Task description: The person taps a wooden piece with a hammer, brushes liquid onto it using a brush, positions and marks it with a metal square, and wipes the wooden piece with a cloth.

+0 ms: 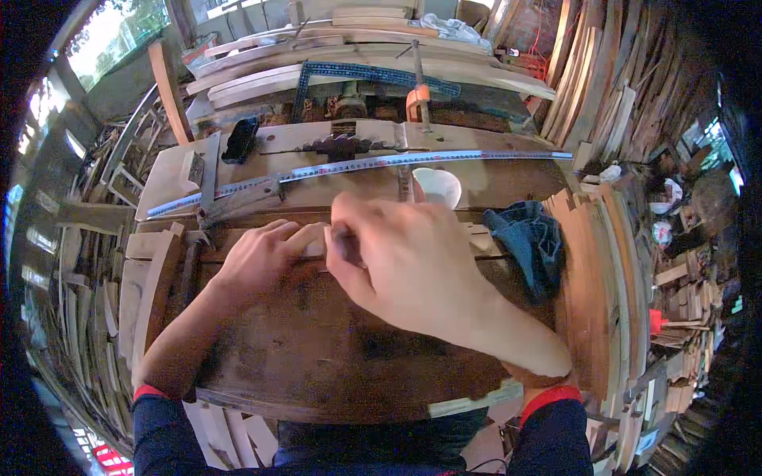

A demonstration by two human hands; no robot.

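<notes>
My right hand (413, 254) is closed in a fist around a dark, narrow handle (343, 242) above the middle of the brown workbench (317, 349). The tool's lower end is hidden by the hand. Just left of it, my left hand (270, 254) rests low on the bench, fingers bent and pressed together at a pale wooden strip (480, 238). Most of that strip lies behind my right hand. A white cup (438, 189) stands beyond my right knuckles. To the right lies a crumpled blue denim cloth (528, 242).
A long steel rule (373, 163) crosses the bench behind my hands, near a toothed saw blade (341, 144). A try square (210, 178), a black tray (240, 141) and a hammer (190, 266) are on the left. An orange clamp (418, 103) stands behind; boards (599, 285) line the right side.
</notes>
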